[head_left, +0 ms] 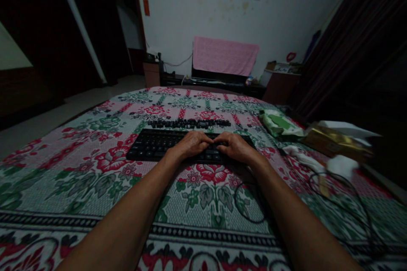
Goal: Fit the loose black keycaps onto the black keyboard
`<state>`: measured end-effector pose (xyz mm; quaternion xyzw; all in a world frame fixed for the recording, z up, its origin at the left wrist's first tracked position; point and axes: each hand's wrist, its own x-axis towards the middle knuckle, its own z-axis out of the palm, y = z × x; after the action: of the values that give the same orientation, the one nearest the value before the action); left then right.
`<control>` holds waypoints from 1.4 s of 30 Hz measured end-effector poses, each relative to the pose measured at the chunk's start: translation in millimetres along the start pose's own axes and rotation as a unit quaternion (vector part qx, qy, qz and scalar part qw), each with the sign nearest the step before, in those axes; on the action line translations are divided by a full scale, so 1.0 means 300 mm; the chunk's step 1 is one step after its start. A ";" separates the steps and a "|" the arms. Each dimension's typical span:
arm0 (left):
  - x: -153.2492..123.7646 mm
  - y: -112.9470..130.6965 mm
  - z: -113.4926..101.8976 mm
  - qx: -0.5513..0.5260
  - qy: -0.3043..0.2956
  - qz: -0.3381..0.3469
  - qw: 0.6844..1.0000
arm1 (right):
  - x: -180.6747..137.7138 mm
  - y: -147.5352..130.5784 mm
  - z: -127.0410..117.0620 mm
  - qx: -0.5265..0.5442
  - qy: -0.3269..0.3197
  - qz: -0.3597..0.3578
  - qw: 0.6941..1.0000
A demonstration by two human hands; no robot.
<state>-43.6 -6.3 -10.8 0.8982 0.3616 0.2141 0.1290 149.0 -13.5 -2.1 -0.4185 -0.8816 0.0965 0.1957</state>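
A black keyboard (149, 143) lies on the flowered cloth in front of me. My left hand (194, 140) rests over its middle, fingers drawn together and pointing right. From the other side my right hand (233, 145) reaches over the keyboard's right part, its fingers also closed. The fingertips of both hands nearly meet above the keys; anything small between them is hidden. Just behind the keyboard, several loose black keycaps (190, 123) lie in a long row. A thin black cable (243, 214) loops on the cloth by my right forearm.
The flowered tablecloth (111, 194) covers the wide table. To the right are a green wipes pack (280, 125), a golden tissue box (337, 140), crumpled white tissue (341, 165) and more black cable (359, 203). A pink cloth (225, 55) hangs over a screen by the far wall.
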 end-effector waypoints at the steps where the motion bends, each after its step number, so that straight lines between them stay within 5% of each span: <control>1: 0.000 0.000 0.000 0.002 -0.002 0.001 1.000 | 0.000 -0.001 0.000 0.002 0.001 0.001 1.000; 13: 0.003 0.002 0.009 0.008 -0.003 0.001 1.000 | 0.003 -0.015 -0.001 0.008 -0.020 -0.012 1.000; 20: 0.004 -0.033 0.001 -0.068 0.053 -0.091 0.992 | 0.002 -0.005 -0.004 -0.011 0.014 0.023 1.000; 23: -0.002 -0.055 -0.011 -0.004 0.105 -0.121 0.987 | 0.001 -0.004 0.004 -0.035 0.026 0.026 0.999; 28: -0.023 -0.083 -0.027 0.128 0.090 -0.192 0.969 | 0.006 -0.012 0.007 -0.046 0.037 0.023 0.998; 42: -0.041 -0.126 -0.043 0.108 0.093 -0.208 0.968 | 0.265 0.087 0.076 -0.095 0.074 0.114 0.986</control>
<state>-80.3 12.8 -17.9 0.7883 0.5716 0.2246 0.0392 111.9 64.4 -10.4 -0.5391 -0.8163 0.0026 0.2076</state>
